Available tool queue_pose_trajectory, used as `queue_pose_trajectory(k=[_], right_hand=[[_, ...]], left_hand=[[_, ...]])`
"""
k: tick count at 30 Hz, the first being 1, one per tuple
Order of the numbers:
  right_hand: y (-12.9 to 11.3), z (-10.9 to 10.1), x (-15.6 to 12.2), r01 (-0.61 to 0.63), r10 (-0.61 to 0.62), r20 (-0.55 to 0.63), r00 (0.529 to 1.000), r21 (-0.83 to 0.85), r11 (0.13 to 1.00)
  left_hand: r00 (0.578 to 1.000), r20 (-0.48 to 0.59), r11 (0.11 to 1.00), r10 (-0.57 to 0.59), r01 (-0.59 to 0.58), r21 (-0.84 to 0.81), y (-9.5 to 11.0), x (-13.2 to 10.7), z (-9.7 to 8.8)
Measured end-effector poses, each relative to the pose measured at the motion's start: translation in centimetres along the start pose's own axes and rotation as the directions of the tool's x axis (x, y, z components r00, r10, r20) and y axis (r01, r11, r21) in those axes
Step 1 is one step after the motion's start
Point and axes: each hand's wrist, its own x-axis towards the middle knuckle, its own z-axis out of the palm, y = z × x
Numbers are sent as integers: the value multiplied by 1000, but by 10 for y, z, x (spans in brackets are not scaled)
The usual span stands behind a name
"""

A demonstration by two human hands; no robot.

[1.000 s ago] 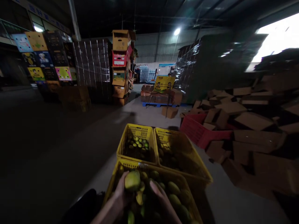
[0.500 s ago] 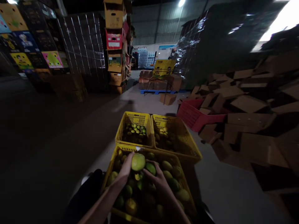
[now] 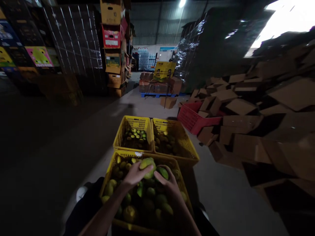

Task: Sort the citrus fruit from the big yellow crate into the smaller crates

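Note:
Over the front yellow crate (image 3: 147, 226), my left hand (image 3: 136, 173) is closed round a large yellow-green fruit (image 3: 149, 163), its thumb across the front. The fruit looks like a lemon or a small mango; I cannot tell which. Close beside it, my right hand (image 3: 169, 179) curls round a smaller, darker green fruit (image 3: 162, 172), thumb toward the left hand's fruit. Below both hands, many green and yellowish oval fruits (image 3: 130, 213) fill the crate, the nearer ones in shadow. My forearms hide part of them.
Two more yellow crates stand just beyond: the left one (image 3: 118, 137) and the right one (image 3: 189, 144), each with some fruits inside. A red crate (image 3: 194, 119) and heaped cardboard boxes (image 3: 246, 144) lie to the right. Farther off, stacked cartons (image 3: 113, 59) and a blue pallet (image 3: 157, 95) stand.
The view has swung right, so the crates sit farther left. The left hand's fruit is turned, with its thumb now across the front. The right hand still holds the green fruit.

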Motion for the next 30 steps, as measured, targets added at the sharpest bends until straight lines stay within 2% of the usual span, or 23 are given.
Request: queue_pose_trajectory(k=[4, 6, 8, 12, 16, 19, 22, 26, 30], right_hand=[[0, -5, 0, 19, -20, -27, 999, -42, 999], [-2, -3, -2, 35, -36, -36, 999, -28, 999], [-6, 2, -4, 86, -86, -26, 996, -9, 996], [-13, 13, -1, 282, -282, 32, 959, -14, 959], [-8, 17, 6, 368, -364, 99, 926, -23, 930], [2, 17, 7, 348, -344, 127, 930, -5, 938], [7, 18, 7, 331, -331, 153, 931, 31, 943], [5, 17, 7, 329, -332, 176, 927, 45, 943], [-3, 13, 6, 268, -278, 155, 948, 79, 960]], left_hand=[[996, 87, 998, -18, 23, -61, -6, 0, -2], [997, 64, 998, 41, -38, -50, -6, -2, -5], [987, -1, 987, 159, -159, 3, -4, -4, -10], [915, -86, 913, 394, -378, 155, -2, -9, -22], [852, -65, 822, 520, -479, 308, 0, -17, -36], [835, -50, 789, 547, -496, 362, 1, -25, -45], [843, -56, 797, 535, -482, 364, 0, -30, -48], [859, -57, 824, 508, -466, 321, 2, -31, -46], [863, -61, 840, 501, -469, 274, 7, -28, -39]])
